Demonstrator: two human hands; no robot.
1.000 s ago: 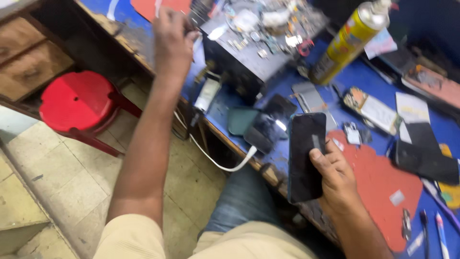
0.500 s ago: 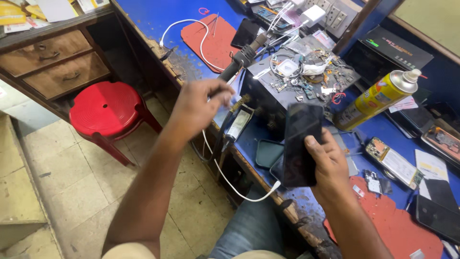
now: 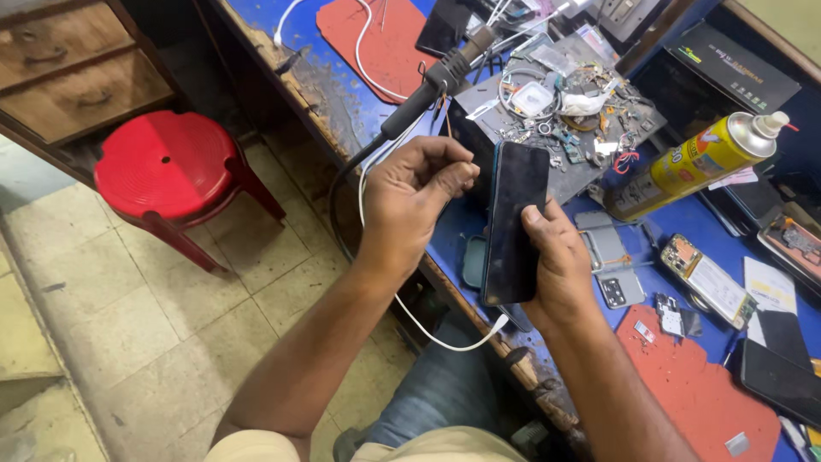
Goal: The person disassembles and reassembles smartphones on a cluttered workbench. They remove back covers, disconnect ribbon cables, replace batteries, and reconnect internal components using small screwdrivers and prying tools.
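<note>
My right hand [image 3: 560,274] grips a black phone [image 3: 513,222] upright over the edge of the blue workbench [image 3: 342,94], dark screen toward me. A white cable [image 3: 428,335] loops from the phone's lower end down and up behind my left hand [image 3: 410,201]. That hand hovers just left of the phone's top, thumb and fingertips pinched together; nothing shows between them. Just above it lies a black tool handle with a cord [image 3: 428,85].
A grey box [image 3: 564,111] littered with small parts sits behind the phone. A yellow spray can [image 3: 693,162] lies to the right, with opened phones [image 3: 705,282] and red mats [image 3: 693,385] near it. A red stool [image 3: 167,167] and wooden drawers [image 3: 68,77] stand at left.
My left hand came back from reaching far across the bench and now sits pinched beside the phone's top. My right hand brought the phone up and closer to it.
</note>
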